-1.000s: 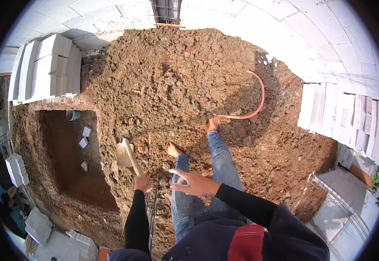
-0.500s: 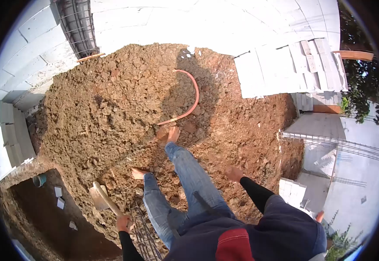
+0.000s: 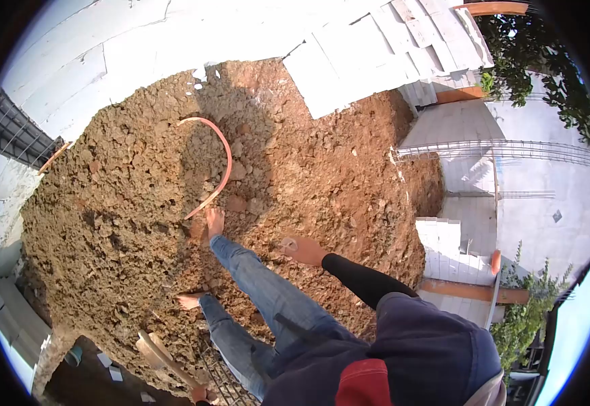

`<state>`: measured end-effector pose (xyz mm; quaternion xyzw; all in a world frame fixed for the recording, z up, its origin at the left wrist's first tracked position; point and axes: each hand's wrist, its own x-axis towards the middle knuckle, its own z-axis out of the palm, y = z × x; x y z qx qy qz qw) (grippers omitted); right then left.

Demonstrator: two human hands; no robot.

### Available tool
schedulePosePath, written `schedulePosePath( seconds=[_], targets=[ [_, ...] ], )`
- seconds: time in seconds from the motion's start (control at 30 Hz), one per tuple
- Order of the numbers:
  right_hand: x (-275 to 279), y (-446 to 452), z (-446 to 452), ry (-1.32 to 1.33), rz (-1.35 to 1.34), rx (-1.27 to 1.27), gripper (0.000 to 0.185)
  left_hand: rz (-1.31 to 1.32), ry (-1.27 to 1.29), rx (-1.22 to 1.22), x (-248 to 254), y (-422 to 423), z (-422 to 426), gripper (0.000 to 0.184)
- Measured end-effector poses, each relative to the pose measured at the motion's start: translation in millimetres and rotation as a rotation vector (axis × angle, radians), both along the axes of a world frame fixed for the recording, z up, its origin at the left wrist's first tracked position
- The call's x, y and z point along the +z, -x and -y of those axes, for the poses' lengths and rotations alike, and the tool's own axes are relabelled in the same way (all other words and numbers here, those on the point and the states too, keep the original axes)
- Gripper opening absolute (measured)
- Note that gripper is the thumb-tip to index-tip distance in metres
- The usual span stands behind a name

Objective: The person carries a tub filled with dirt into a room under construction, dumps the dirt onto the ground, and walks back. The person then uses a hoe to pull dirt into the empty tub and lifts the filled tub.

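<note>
At the bottom edge, my left hand (image 3: 200,393) is closed round the wooden handle of a hoe (image 3: 161,357), whose blade rests on the lumpy soil (image 3: 126,250). My right hand (image 3: 302,250) is held out over the soil, right of my legs, with its fingers curled; whether anything is in it I cannot make out. A curved orange-pink hose (image 3: 227,159) lies on the ground just beyond my bare foot.
A pit (image 3: 88,382) with a bucket (image 3: 73,356) lies at lower left. White blocks (image 3: 349,64) are stacked at the top, others (image 3: 438,237) at the right. Rebar cages (image 3: 498,150) jut out at the right; another (image 3: 217,372) lies beside my left leg.
The view has swung to the right, bringing more of the right side into sight. My right hand has moved away from my left hand and out past my legs. My left hand still holds the hoe.
</note>
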<state>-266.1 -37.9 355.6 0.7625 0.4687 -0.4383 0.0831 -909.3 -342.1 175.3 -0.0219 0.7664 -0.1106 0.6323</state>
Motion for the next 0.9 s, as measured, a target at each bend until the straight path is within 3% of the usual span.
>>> schedulePosePath(
  seconds=[0.1, 0.13, 0.17, 0.2, 0.23, 0.27, 0.33, 0.37, 0.43, 0.53, 0.67, 0.7, 0.77, 0.83, 0.87, 0.9],
  targets=[
    [-31.3, -35.4, 17.4, 0.055, 0.079, 0.019, 0.045, -0.152, -0.029, -0.207, 6.5, -16.4, 2.6, 0.045],
    [-36.3, -41.8, 17.4, 0.144, 0.037, 0.002, 0.044, -0.311, 0.145, -0.121, 6.8, -23.3, -1.4, 0.069],
    [-33.1, -39.8, 12.0, 0.134, 0.020, -0.003, 0.043, -0.349, 0.075, -0.267, 28.4, -35.1, -11.3, 0.089],
    [-29.5, -41.0, 3.2, 0.130, -0.007, 0.009, 0.043, -0.331, 0.065, -0.226, 65.4, -55.3, -52.1, 0.105],
    [-55.8, -63.6, 18.0, 0.146, -0.058, -0.027, 0.054, -0.486, -0.054, -0.372, 94.8, -80.6, -77.9, 0.116],
    [-57.2, -66.1, 5.8, 0.174, -0.082, -0.038, 0.048, -0.476, -0.116, -0.480, 87.2, -78.8, -71.2, 0.121],
    [-65.1, -71.5, -23.8, 0.156, -0.091, -0.059, 0.045, -0.547, -0.087, -0.522, 99.5, -107.2, -108.9, 0.113],
    [-77.4, -83.1, -39.3, 0.169, -0.112, -0.041, 0.045, -0.622, -0.156, -0.539, 99.5, -121.5, -117.7, 0.099],
    [-108.1, -103.6, -73.5, 0.192, -0.141, -0.019, 0.046, -0.679, -0.241, -0.594, 100.7, -150.1, -142.9, 0.091],
    [-142.9, -123.6, -150.9, 0.157, -0.138, 0.050, 0.048, -0.670, -0.417, -0.559, 89.3, -196.0, -179.6, 0.081],
    [-179.4, -130.9, -292.7, 0.017, -0.094, 0.190, 0.051, -0.589, -0.657, -0.419, 73.3, -289.0, -307.1, 0.063],
    [-190.3, -130.0, -325.8, -0.039, -0.089, 0.236, 0.051, -0.530, -0.686, -0.329, 68.7, -313.8, -345.3, 0.057],
    [-209.7, -117.9, -387.7, -0.071, -0.059, 0.200, 0.049, -0.325, -0.771, 0.129, 38.4, -360.9, -390.6, 0.055],
    [-254.4, -111.6, -438.2, -0.201, -0.142, 0.143, 0.048, -0.006, -0.634, 0.320, 8.2, -397.9, -424.9, 0.059],
    [-272.8, -103.5, -463.9, -0.248, -0.102, 0.194, 0.048, 0.162, -0.588, 0.623, -36.4, -422.1, -406.8, 0.067],
    [-291.6, -94.5, -488.3, -0.295, -0.062, 0.243, 0.047, 0.289, -0.400, 0.731, -55.7, -442.4, -429.2, 0.077]
  ],
)
